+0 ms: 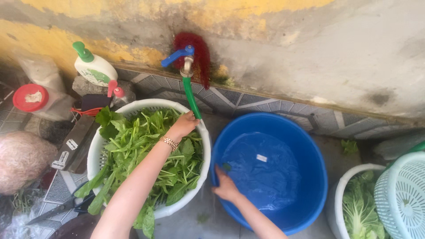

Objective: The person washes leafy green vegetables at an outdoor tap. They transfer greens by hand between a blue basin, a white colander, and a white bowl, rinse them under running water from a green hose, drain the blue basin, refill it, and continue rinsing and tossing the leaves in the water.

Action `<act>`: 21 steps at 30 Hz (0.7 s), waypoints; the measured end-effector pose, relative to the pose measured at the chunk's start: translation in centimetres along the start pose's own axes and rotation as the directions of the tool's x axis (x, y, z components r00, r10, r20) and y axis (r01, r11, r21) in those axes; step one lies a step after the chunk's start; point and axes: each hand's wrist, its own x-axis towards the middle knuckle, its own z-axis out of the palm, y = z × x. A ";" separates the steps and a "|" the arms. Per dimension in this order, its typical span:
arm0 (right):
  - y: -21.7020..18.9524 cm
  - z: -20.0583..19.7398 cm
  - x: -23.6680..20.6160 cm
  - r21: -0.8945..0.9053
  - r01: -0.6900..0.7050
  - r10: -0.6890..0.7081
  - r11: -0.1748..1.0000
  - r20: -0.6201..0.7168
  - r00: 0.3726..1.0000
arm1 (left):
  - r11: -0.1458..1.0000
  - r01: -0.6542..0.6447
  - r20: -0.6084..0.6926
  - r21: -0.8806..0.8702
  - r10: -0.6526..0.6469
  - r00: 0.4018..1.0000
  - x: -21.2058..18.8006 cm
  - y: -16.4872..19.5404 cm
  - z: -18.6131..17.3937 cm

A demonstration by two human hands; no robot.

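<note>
Gripping the green hose (191, 98) with your left hand (182, 125) while your right hand (226, 188) clutches the blue basin (310, 155) rim, you risk the tilted basin slopping water should that hold slip.

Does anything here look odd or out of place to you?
A few small things. Long leaves hang over the white basket's rim at lower left. Scissors lie open on the floor beside it. A small white scrap sits in the blue tub.

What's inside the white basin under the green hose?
Leafy greens heap inside the white basin, spilling over its rim. The basin's bottom is covered, so any water there cannot be seen.
</note>
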 end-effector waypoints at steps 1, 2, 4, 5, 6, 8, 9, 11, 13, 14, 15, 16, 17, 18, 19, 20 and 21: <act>0.0 0.4 -0.3 -0.014 -0.058 0.059 0.998 0.071 0.996 | 0.999 -0.009 -0.008 0.031 0.009 1.000 0.4 -0.1 -0.2; 0.0 0.7 -0.6 -0.032 -0.114 0.117 0.993 0.141 0.983 | 0.998 -0.015 -0.015 0.064 0.016 1.000 0.7 0.1 -0.3; 0.1 1.1 -1.3 -0.075 -0.058 0.067 0.995 0.128 0.989 | 0.977 0.009 -0.064 0.213 0.005 0.998 1.1 0.5 -0.6; 0.2 1.3 -1.8 -0.098 -0.030 0.042 0.995 0.121 0.992 | 0.958 0.021 -0.089 0.285 0.004 0.996 1.2 0.5 -0.8; 0.3 1.4 -2.3 -0.111 -0.021 0.036 0.994 0.134 0.990 | 0.877 -0.088 -0.079 0.472 0.142 0.987 0.9 1.0 -1.2; 0.6 1.7 -3.2 -0.138 -0.014 0.039 0.990 0.176 0.984 | 0.723 -0.120 -0.096 0.680 0.250 0.964 -0.9 1.9 -1.9; 0.6 1.9 -3.6 -0.139 -0.017 0.044 0.990 0.194 0.980 | 0.756 -0.054 -0.190 0.653 0.232 0.954 -2.4 2.5 -2.4; 0.7 2.5 -4.1 -0.140 -0.017 0.050 0.990 0.237 0.970 | 0.809 0.037 -0.385 0.587 0.239 0.891 -6.4 3.3 -4.2; 0.5 3.4 -3.9 -0.146 0.030 -0.004 0.989 0.176 0.984 | 0.778 0.001 -0.512 0.629 0.413 0.753 -10.3 3.6 -6.8; 0.2 3.9 -3.6 -0.146 0.058 -0.036 0.988 0.145 0.989 | 0.746 -0.009 -0.559 0.666 0.508 0.655 -12.1 3.5 -8.9; -0.1 4.3 -3.2 -0.146 0.077 -0.055 0.986 0.150 0.987 | 0.739 -0.012 -0.560 0.674 0.522 0.643 -12.8 3.3 -10.4; -0.5 4.8 -2.7 -0.142 0.089 -0.068 0.986 0.146 0.987 | 0.729 -0.022 -0.553 0.684 0.538 0.636 -12.8 2.9 -11.4; -0.9 5.1 -2.2 -0.144 0.098 -0.078 0.985 0.141 0.987 | 0.722 -0.036 -0.546 0.690 0.553 0.629 -12.3 2.3 -12.1; -1.3 5.4 -1.8 -0.164 0.099 -0.073 0.982 0.159 0.985 | 0.761 -0.164 -0.494 0.628 0.553 0.671 -10.9 1.8 -12.0; -1.8 5.4 -1.3 -0.187 0.102 -0.068 0.977 0.179 0.981 | 0.789 -0.282 -0.442 0.545 0.557 0.703 -9.3 1.2 -11.5; -2.2 5.3 -0.9 -0.214 0.110 -0.067 0.971 0.199 0.978 | 0.754 -0.261 -0.374 0.603 0.556 0.743 -7.9 0.7 -10.7; -2.4 5.2 -0.6 -0.201 0.105 -0.062 0.974 0.207 0.976 | 0.714 -0.239 -0.310 0.659 0.546 0.778 -6.4 0.3 -9.5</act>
